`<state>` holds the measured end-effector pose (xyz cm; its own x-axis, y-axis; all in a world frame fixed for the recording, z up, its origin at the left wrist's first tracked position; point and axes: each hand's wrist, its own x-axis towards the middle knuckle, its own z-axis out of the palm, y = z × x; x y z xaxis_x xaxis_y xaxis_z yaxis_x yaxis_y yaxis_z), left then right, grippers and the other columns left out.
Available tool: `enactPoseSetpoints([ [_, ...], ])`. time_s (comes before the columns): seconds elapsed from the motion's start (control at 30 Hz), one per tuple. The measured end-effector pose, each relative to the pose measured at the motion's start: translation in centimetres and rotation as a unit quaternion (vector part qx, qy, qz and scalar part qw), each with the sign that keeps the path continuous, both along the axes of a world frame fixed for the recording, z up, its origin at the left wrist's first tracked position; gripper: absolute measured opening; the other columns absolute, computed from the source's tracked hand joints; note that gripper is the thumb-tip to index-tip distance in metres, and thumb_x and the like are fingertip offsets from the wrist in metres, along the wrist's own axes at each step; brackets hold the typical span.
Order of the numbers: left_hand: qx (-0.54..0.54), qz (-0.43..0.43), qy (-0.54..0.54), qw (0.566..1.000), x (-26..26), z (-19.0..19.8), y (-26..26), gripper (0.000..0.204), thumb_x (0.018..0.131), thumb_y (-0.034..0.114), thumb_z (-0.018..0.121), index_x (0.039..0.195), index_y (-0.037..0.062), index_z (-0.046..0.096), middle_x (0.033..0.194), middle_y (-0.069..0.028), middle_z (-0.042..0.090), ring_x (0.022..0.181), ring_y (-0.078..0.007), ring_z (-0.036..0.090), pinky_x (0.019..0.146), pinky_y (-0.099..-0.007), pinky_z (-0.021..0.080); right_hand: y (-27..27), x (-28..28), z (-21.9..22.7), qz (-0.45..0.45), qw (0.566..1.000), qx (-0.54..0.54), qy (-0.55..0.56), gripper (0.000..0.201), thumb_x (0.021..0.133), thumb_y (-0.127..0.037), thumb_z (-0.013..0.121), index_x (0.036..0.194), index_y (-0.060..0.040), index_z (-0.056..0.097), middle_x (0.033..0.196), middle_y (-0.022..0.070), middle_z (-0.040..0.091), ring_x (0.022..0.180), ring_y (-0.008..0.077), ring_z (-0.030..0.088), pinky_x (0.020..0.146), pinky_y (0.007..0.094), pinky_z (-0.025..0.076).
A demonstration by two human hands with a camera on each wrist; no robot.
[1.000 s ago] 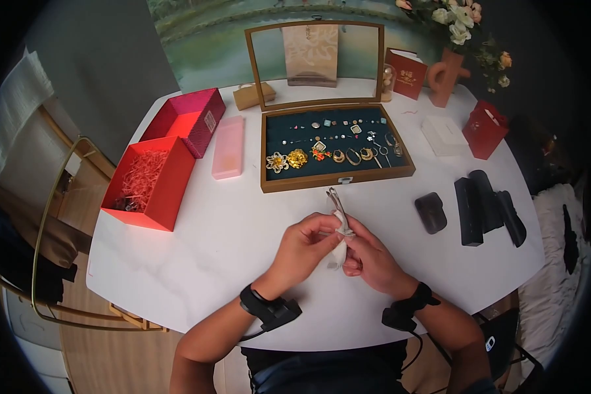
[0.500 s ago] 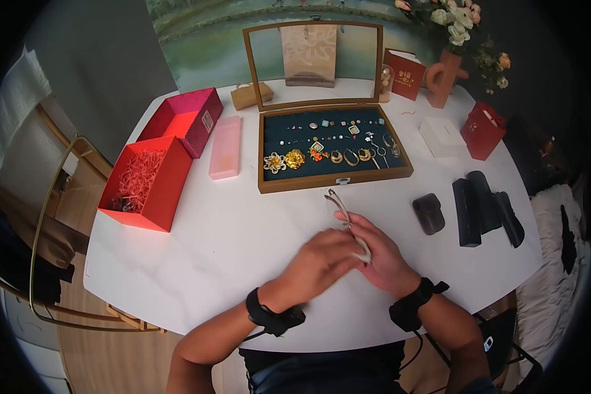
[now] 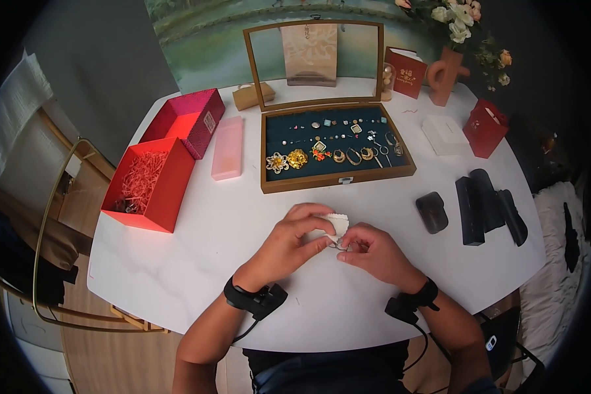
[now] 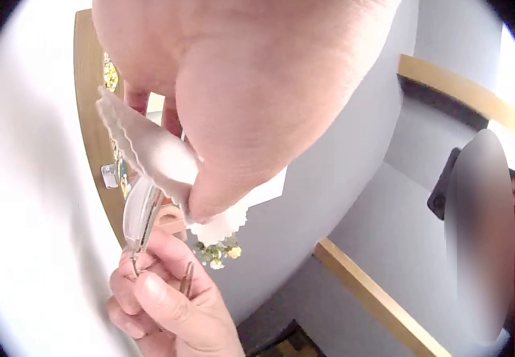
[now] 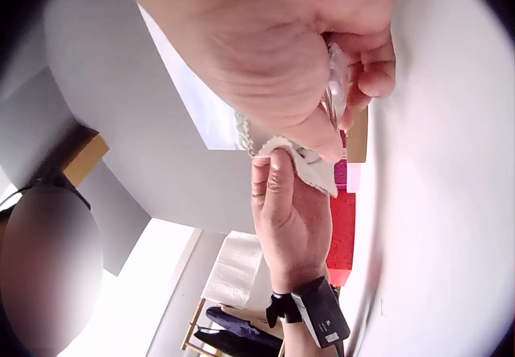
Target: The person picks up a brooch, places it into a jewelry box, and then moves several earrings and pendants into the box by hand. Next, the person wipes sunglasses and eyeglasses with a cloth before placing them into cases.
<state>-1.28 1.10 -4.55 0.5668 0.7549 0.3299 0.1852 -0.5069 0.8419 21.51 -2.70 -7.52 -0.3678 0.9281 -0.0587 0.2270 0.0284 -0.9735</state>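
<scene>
My left hand [image 3: 284, 241] pinches a white cloth [image 3: 339, 224] with scalloped edges between thumb and fingers. Beside it, my right hand [image 3: 377, 255] grips a pair of eyeglasses [image 5: 335, 83] with a thin metal frame. In the left wrist view a clear lens [image 4: 140, 212] stands right at the cloth, and the thumb of the right hand lies along the frame. The right wrist view has the left thumb [image 5: 279, 181] pressing on the cloth near the right fingertips. Much of the eyeglasses is hidden by the hands.
Beyond the hands stands an open wooden jewelry case [image 3: 338, 182] with rows of earrings and brooches. A red box [image 3: 172, 197] of shredded paper and a pink case [image 3: 227, 157] are at the left. Dark cases [image 3: 469, 213] lie at the right, near a brown pouch [image 3: 431, 213].
The eyeglasses, upright between both hands earlier, now lie lower and mostly hidden. The left hand swept over them, then moved up and left, and the cloth now shows spread between the hands.
</scene>
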Motion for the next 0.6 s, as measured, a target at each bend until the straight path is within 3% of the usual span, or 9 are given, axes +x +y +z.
enactPoseSetpoints([
  [0.1,0.021,0.007,0.079,0.997,-0.2,-0.1,0.4,0.016,0.088,0.003,0.069,0.104,0.0048,0.067,0.111,-0.0089,0.063,0.106,-0.0242,0.058,0.085,-0.0335,0.050,0.1,0.0,0.0,-0.053,0.995,0.086,0.011,0.019,0.091,-0.004,0.068,0.109,-0.0021,0.062,0.095,-0.0003,0.056,0.077,0.0056,0.051,0.071,0.0206,0.045],
  [0.2,0.032,0.016,0.114,0.993,-0.5,-0.6,0.8,0.017,0.089,0.005,0.069,0.106,0.0050,0.067,0.104,-0.0092,0.065,0.099,-0.0253,0.059,0.083,-0.0344,0.050,0.2,0.0,-0.4,-0.074,0.992,0.067,0.074,0.016,0.092,-0.002,0.065,0.108,-0.0012,0.062,0.096,0.0015,0.056,0.079,0.0081,0.052,0.072,0.0222,0.046],
  [0.37,0.102,-0.001,0.169,0.980,-0.3,-0.9,0.4,0.018,0.091,0.008,0.068,0.109,0.0062,0.065,0.099,-0.0093,0.065,0.092,-0.0251,0.060,0.081,-0.0317,0.049,0.4,0.4,-0.7,-0.073,0.991,0.078,0.080,0.013,0.095,0.002,0.054,0.106,-0.0013,0.061,0.095,0.0022,0.057,0.076,0.0084,0.052,0.070,0.0230,0.046],
  [0.43,-0.044,-0.028,0.149,0.987,0.0,-0.1,-0.1,0.016,0.096,0.011,0.064,0.111,0.0057,0.062,0.097,-0.0070,0.065,0.091,-0.0195,0.061,0.081,-0.0289,0.048,0.4,0.7,-0.7,-0.069,0.991,0.075,0.082,0.015,0.097,0.002,0.049,0.104,-0.0017,0.061,0.095,0.0026,0.058,0.075,0.0079,0.052,0.069,0.0228,0.046],
  [0.47,-0.043,-0.029,0.149,0.987,-0.2,-0.1,-0.1,0.016,0.096,0.011,0.064,0.111,0.0057,0.062,0.097,-0.0070,0.065,0.091,-0.0195,0.061,0.081,-0.0289,0.048,0.5,0.8,-0.5,-0.090,0.990,0.053,0.099,0.017,0.098,0.001,0.045,0.104,-0.0021,0.061,0.094,0.0034,0.059,0.070,0.0072,0.050,0.065,0.0225,0.044],
  [0.53,-0.248,-0.098,0.034,0.963,-0.7,-0.1,0.0,0.015,0.099,0.014,0.061,0.110,0.0039,0.060,0.097,-0.0039,0.065,0.092,-0.0125,0.061,0.083,-0.0270,0.048,0.7,1.2,-0.1,-0.112,0.987,0.031,0.115,0.020,0.099,-0.001,0.041,0.104,-0.0025,0.060,0.092,0.0042,0.060,0.066,0.0065,0.049,0.062,0.0222,0.043],
  [0.57,-0.249,-0.099,0.034,0.963,-1.0,0.1,0.2,0.015,0.099,0.014,0.061,0.110,0.0039,0.060,0.097,-0.0039,0.065,0.092,-0.0125,0.061,0.083,-0.0270,0.048,1.0,1.5,0.1,-0.130,0.979,0.008,0.156,0.020,0.100,-0.003,0.040,0.103,-0.0028,0.060,0.090,0.0050,0.061,0.063,0.0060,0.047,0.059,0.0215,0.041],
  [0.6,-0.271,-0.151,0.029,0.950,-1.4,0.2,0.4,0.015,0.100,0.014,0.059,0.110,0.0029,0.060,0.097,-0.0028,0.065,0.092,-0.0102,0.060,0.083,-0.0264,0.047,1.2,1.6,0.3,-0.147,0.969,-0.014,0.197,0.020,0.100,-0.005,0.039,0.103,-0.0030,0.059,0.088,0.0058,0.062,0.060,0.0056,0.044,0.056,0.0208,0.039],
])
